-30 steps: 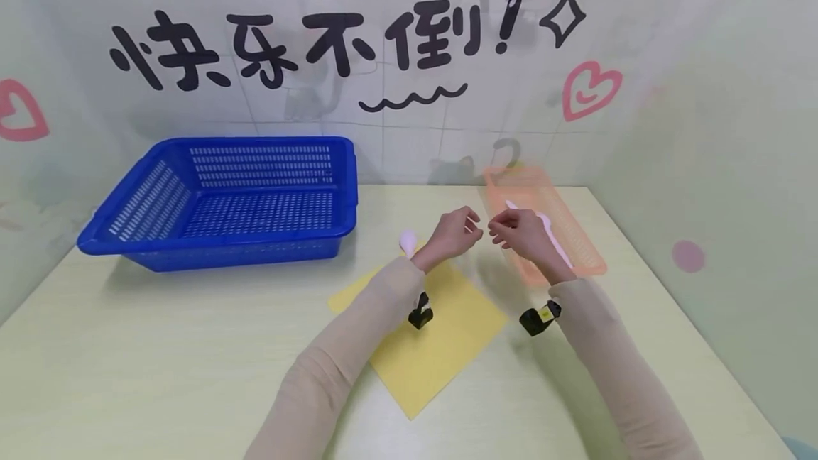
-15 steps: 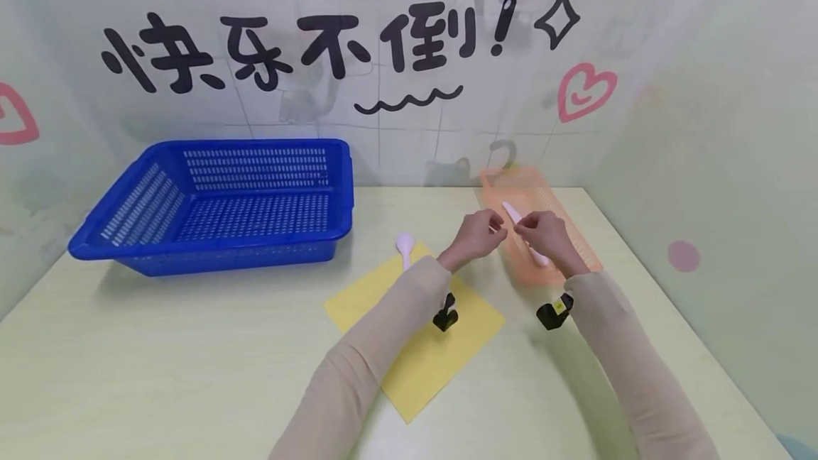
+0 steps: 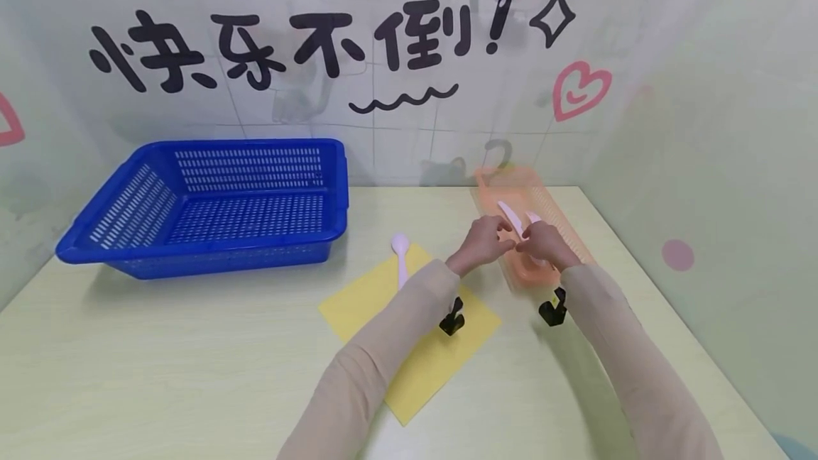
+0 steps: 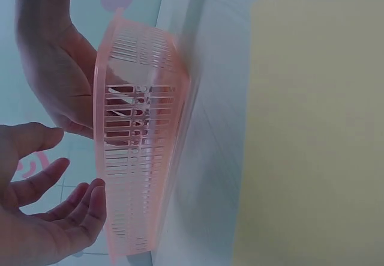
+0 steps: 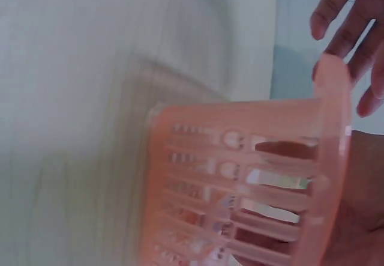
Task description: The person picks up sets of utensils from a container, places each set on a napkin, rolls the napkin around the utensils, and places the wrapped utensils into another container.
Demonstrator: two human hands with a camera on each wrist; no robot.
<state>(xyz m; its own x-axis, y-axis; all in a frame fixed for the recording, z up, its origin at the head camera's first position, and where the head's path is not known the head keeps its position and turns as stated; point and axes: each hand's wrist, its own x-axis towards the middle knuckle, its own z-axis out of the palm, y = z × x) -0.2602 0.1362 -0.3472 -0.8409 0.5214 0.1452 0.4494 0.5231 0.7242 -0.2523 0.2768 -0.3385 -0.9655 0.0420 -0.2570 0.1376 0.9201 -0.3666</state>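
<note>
Oblong, slotted plastic basket (image 3: 534,275) lies under the right hand (image 3: 546,243), whose grip cannot be told through the slats, smooth lilac knife (image 3: 509,216) ahead, left hand (image 3: 483,241) loosely spread beside the rim, flat yellow sheet (image 3: 409,395) behind.

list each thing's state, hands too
blue basket: upright
orange basket: upright
pink knife: inside orange basket, partly hidden
other pink utensil: mostly hidden
yellow sheet: flat, partly covered
pink spoon: handle on yellow sheet, bowl beyond edge
left hand: fingers loosely curved
right hand: fingers inside orange basket, grip unclear
</note>
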